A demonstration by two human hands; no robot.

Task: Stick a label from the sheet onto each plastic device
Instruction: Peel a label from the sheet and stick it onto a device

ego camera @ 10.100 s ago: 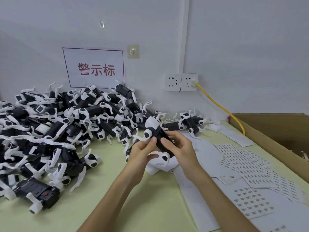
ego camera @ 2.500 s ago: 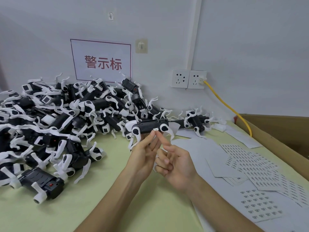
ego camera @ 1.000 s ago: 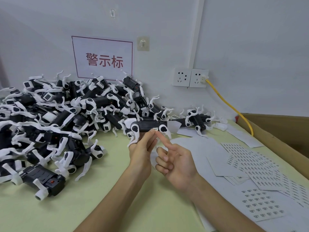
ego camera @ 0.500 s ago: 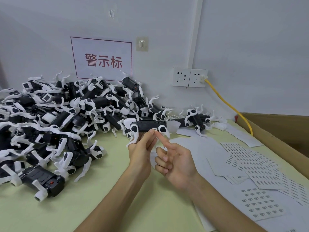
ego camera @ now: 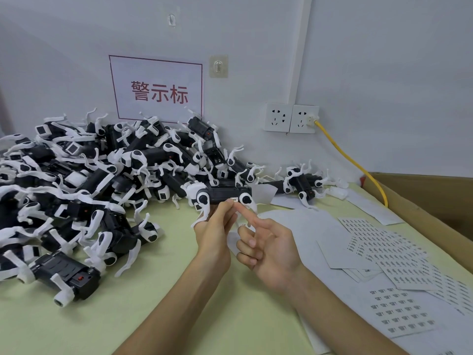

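Note:
My left hand [ego camera: 216, 231] holds a black-and-white plastic device [ego camera: 223, 196] up above the table, fingers curled round its underside. A small white label [ego camera: 234, 199] sits on the device's lower edge. My right hand [ego camera: 266, 242] is palm up beside it, index finger stretched out and pressing at the label, the other fingers curled. Label sheets [ego camera: 399, 311] lie on the table at the right.
A big pile of black-and-white devices [ego camera: 84, 175] covers the left of the green table [ego camera: 153, 316]. One more device [ego camera: 303, 185] lies near the wall. A cardboard box [ego camera: 435, 201] stands at the right edge, and a yellow cable [ego camera: 350, 160] runs from the wall socket.
Little has moved over the last second: the left hand keeps the device aloft and the right index finger stays at the label. Ten seconds ago both hands gripped the device lower down.

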